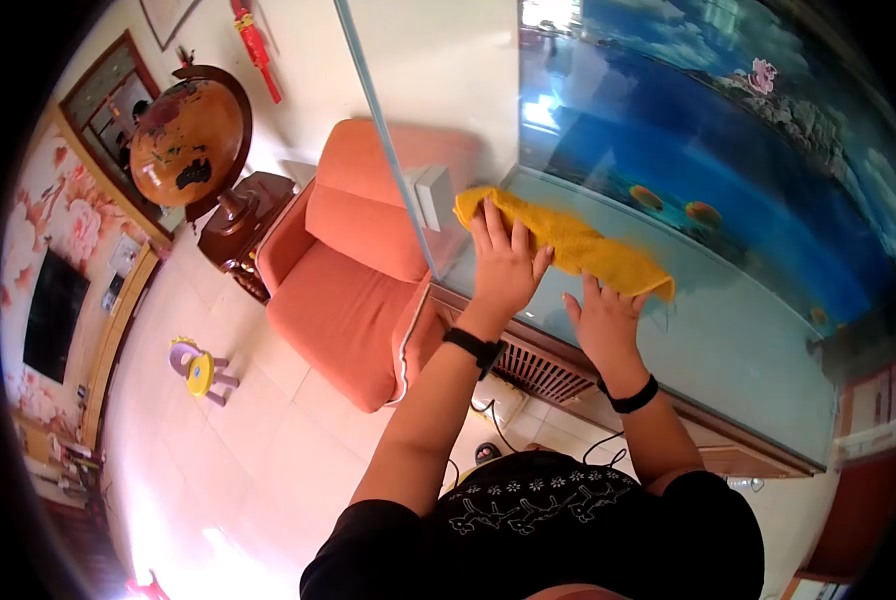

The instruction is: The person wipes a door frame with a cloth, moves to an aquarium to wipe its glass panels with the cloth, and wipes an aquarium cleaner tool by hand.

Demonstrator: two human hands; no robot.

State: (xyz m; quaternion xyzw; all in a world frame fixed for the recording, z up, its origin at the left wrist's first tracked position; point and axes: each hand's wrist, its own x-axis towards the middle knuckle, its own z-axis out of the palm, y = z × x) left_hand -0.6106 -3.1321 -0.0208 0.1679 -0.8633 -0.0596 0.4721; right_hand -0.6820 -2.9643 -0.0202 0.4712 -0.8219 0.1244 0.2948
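A folded yellow cloth (578,240) lies against the glass of a large tank (718,330). On its left part rests my left hand (508,265), fingers stretched out and spread over the cloth, thumb apart. My right hand (610,325) touches the lower edge of the cloth farther right, with its fingers extended over it and its thumb held away. Neither hand has its fingers wrapped round the cloth. Black bands circle both wrists. Behind the glass is a blue underwater backdrop (628,130) with orange fish and rocks.
An orange armchair (343,300) stands left of the tank, with a white cord along its arm. Beyond it a large globe (190,140) sits on a dark wooden stand. A small purple and yellow chair (200,373) is on the tiled floor. Dark cables hang below the tank.
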